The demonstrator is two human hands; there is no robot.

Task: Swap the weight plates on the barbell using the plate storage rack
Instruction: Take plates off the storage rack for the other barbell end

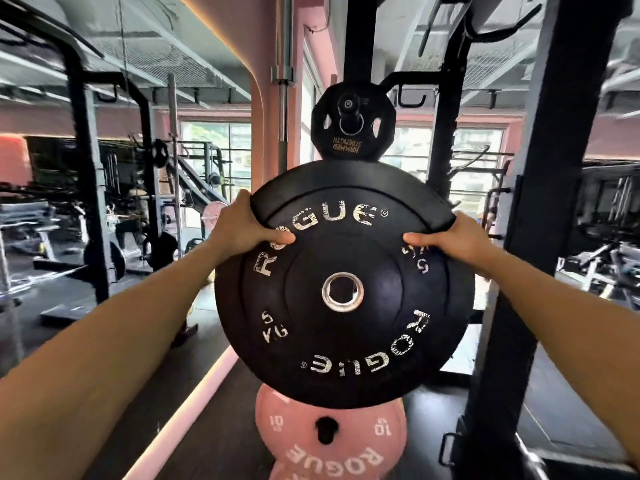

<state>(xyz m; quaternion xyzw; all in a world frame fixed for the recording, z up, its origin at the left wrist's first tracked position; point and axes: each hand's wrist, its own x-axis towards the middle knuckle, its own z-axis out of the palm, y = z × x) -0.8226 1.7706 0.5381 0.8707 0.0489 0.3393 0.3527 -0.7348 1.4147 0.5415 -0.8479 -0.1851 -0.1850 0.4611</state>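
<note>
Both hands grip the black 5 kg plate (343,289) by its upper rim, left hand (242,225) and right hand (457,242) equally near; its centre hole faces the person, between the rack's small black plate (351,128) above and pink plate (329,434) below.

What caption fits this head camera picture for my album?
Both hands, left hand and right hand, hold a black 5 kg plate between a small black plate and a pink plate.

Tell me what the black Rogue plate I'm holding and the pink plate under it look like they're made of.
Black 5 kg plate: likely rubber, matte black with worn white lettering; its centre ring looks like shiny bare metal. Both hands grip its upper edge, left hand, right hand. Pink 10 plate: probably rubber too, a dull pink face with white print; the look alone can't confirm it.
</note>
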